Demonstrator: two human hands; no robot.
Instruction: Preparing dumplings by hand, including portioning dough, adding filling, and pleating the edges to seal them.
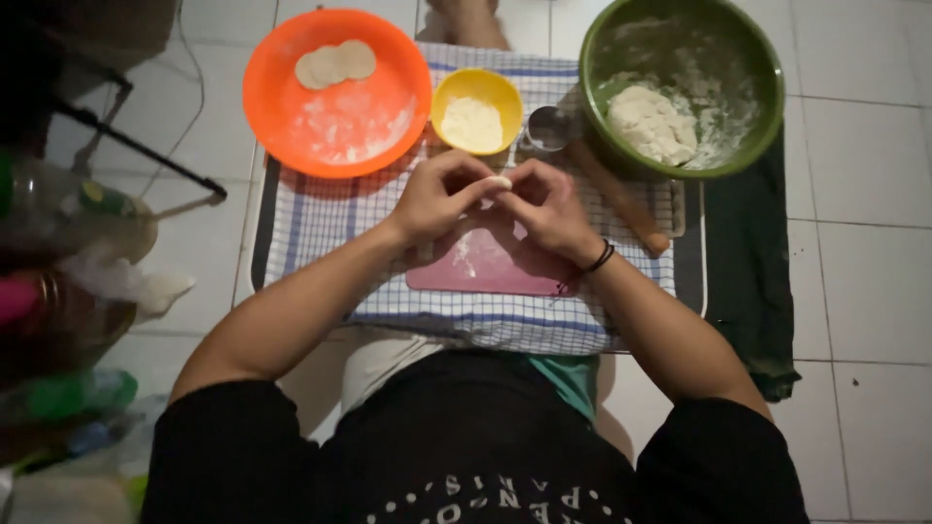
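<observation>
— Where is the dough?

— A small pale dough piece (499,181) sits pinched between both hands, above a pink cutting board (495,267) on a checked cloth (320,218).

— And the hands?

— The left hand (442,199) and right hand (549,206) curl closed, fingertips gripping the soft lump. Nearby: a floury orange plate (291,107), a yellow bowl (476,110), a green bowl (602,58).

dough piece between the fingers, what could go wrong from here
The small dough piece is pinched between the left hand and right hand above the pink board; if the grip slips, it would probably land there or on the checked cloth.

The rolling pin lies slanted against the green bowl, right beside the right wrist, so a nudge might set it rolling.

The flour-dusted orange plate overhangs the cloth edge and might tip if bumped.
</observation>
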